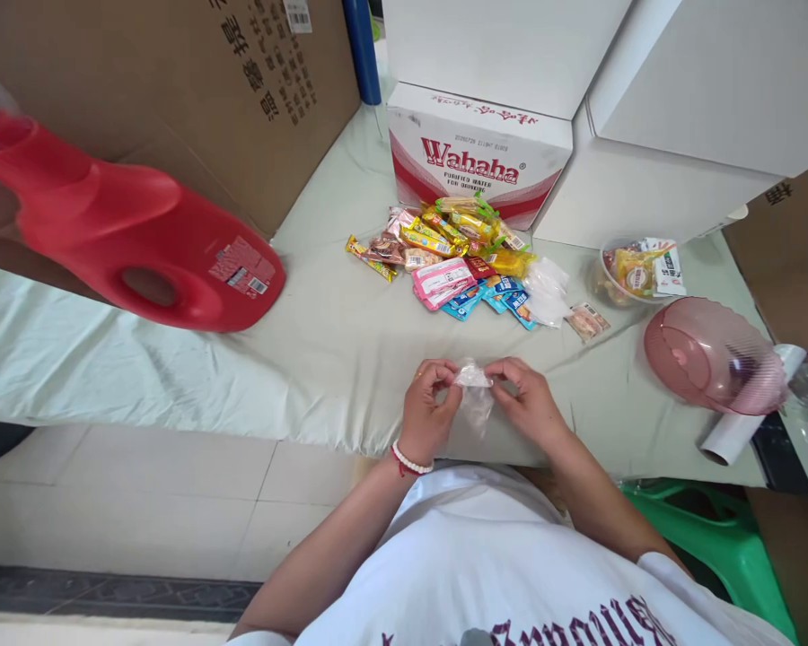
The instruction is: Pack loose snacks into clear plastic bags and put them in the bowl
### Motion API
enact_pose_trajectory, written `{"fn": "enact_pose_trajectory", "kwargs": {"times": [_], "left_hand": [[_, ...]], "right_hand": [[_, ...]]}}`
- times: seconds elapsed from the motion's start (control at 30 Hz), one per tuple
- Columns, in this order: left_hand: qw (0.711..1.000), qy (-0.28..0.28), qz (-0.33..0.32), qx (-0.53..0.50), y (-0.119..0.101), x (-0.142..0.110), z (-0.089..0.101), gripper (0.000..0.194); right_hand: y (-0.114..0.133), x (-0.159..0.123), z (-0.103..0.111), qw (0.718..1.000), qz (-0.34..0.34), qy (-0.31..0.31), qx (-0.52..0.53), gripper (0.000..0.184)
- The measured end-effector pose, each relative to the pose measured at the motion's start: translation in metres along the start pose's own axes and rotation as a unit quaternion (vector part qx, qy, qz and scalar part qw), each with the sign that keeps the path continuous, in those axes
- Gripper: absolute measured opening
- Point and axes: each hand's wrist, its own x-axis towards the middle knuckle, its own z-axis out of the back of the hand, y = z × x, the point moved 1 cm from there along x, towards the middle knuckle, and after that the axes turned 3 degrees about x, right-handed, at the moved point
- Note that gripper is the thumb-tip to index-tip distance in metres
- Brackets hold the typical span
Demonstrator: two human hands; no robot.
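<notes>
Between my two hands, just above the front of the table, hangs a small clear plastic bag (477, 408). My left hand (432, 404) pinches one side of its upper edge, and my right hand (522, 399) pinches the other side. The bag looks thin and crumpled; I cannot make out anything inside it. Beyond my hands lies a pile of wrapped snacks (437, 240) in yellow, pink, blue and brown packets. More clear plastic bags (545, 289) lie at the pile's right side, with a small flat snack packet (587, 321) beside them.
A Wahaha water carton (478, 161) stands behind the pile, next to white boxes (653, 179). At left is a large red bottle (168, 242) before a brown carton (175, 108). To the right are a tub of snacks (636, 274), a pink ribbed bowl (707, 354) and a white roll (731, 437).
</notes>
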Motion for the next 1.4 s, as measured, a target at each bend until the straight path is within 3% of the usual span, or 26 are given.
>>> {"fn": "enact_pose_trajectory", "kwargs": {"times": [0.1,0.17,0.3,0.43,0.5,0.6,0.67,0.77,0.87,0.97,1.07,1.27,1.4], "left_hand": [[0.998,0.037,0.049,0.012,-0.001,0.007,0.013,0.014],[0.991,0.097,0.097,0.012,0.000,0.011,0.023,0.015],[0.971,0.169,0.166,0.040,-0.002,0.018,0.043,0.013],[0.947,0.244,0.206,0.039,-0.001,0.021,0.065,0.023],[0.959,0.192,0.179,0.108,0.001,0.022,0.078,0.024],[0.957,-0.014,0.042,0.286,-0.002,0.016,0.088,0.011],[0.935,-0.074,-0.081,0.336,-0.009,0.008,0.079,0.005],[0.925,0.019,-0.227,0.305,-0.017,-0.006,0.046,0.009],[0.908,0.107,-0.282,0.289,-0.013,-0.011,0.007,0.012],[0.907,0.121,-0.272,0.297,0.000,-0.010,-0.023,0.021],[0.916,0.119,-0.242,0.296,0.011,-0.008,-0.038,0.023],[0.929,0.131,-0.195,0.287,0.016,-0.003,-0.048,0.016],[0.961,0.121,-0.110,0.224,0.018,0.001,-0.048,0.013]], "right_hand": [[-0.003,0.006,0.019,0.996,0.019,-0.044,-0.077,0.017],[-0.007,0.007,0.035,0.997,-0.028,-0.037,-0.057,0.015],[-0.014,0.006,0.059,0.981,-0.163,-0.017,0.105,0.024],[-0.021,0.006,0.069,0.942,-0.237,-0.060,0.228,0.038],[-0.024,0.008,0.068,0.933,-0.254,-0.072,0.246,0.042],[-0.029,0.011,0.059,0.929,-0.263,-0.073,0.251,0.045],[-0.030,0.013,0.053,0.930,-0.264,-0.070,0.246,0.047],[-0.029,0.016,0.048,0.933,-0.257,-0.071,0.242,0.047],[-0.027,0.019,0.049,0.936,-0.242,-0.071,0.245,0.046],[-0.026,0.021,0.053,0.939,-0.230,-0.068,0.248,0.043],[-0.026,0.022,0.055,0.938,-0.230,-0.069,0.249,0.044],[-0.028,0.023,0.053,0.936,-0.238,-0.062,0.250,0.045],[-0.028,0.024,0.052,0.928,-0.226,-0.067,0.288,0.047]]}}
